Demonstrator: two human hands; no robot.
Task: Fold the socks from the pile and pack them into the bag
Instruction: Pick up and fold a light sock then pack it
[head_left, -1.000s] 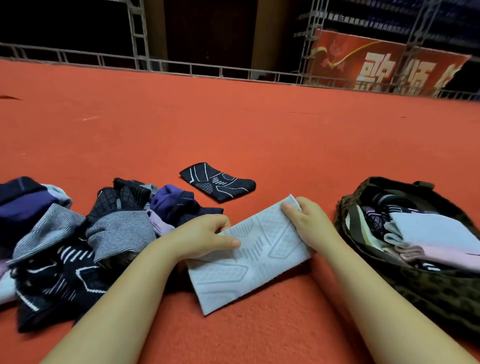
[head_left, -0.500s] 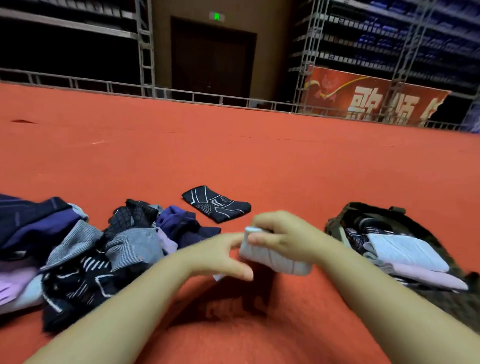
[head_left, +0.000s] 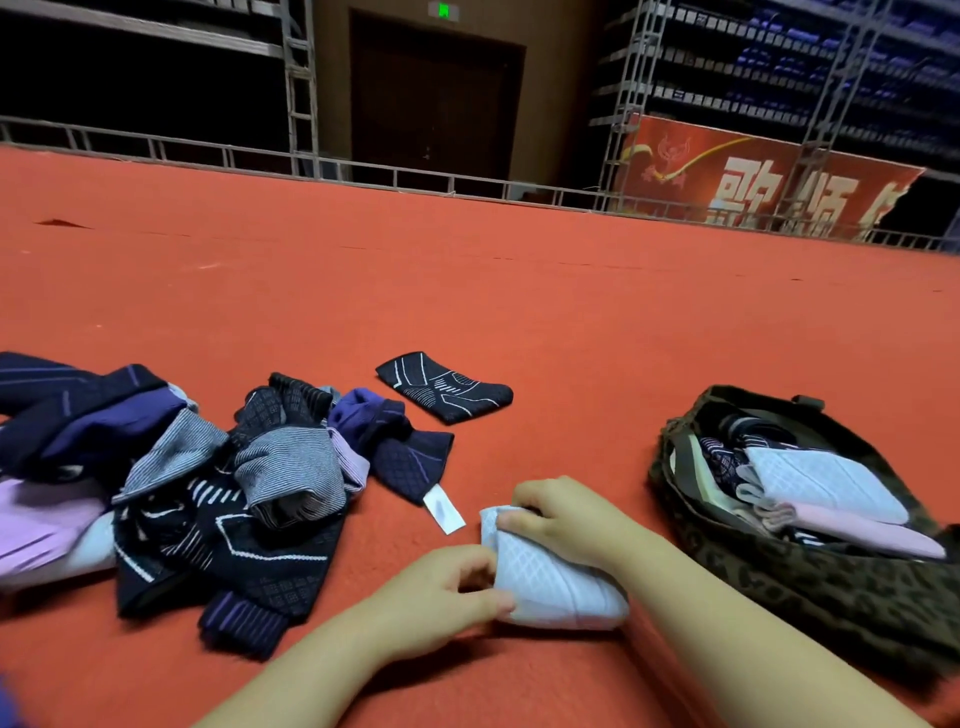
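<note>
A pale blue sock (head_left: 550, 577), folded over into a short bundle, lies on the red carpet in front of me. My right hand (head_left: 566, 519) grips its far end from above. My left hand (head_left: 441, 592) pinches its near left edge. To the left spreads the pile of loose socks (head_left: 218, 483) in black, navy, purple, grey stripes and lilac. On the right lies the dark leopard-print bag (head_left: 810, 587), open, with folded pale blue and pink socks (head_left: 826, 493) inside.
A single folded black sock with white lines (head_left: 444, 387) lies apart beyond the pile. A white tag (head_left: 443, 508) sticks out from a navy sock near my hands. Red carpet (head_left: 519, 291) stretches far ahead to a metal railing (head_left: 363, 171).
The pale sock lay flat and long between my hands; it has been folded over into a compact bundle and now rests low on the carpet. The view has tilted up.
</note>
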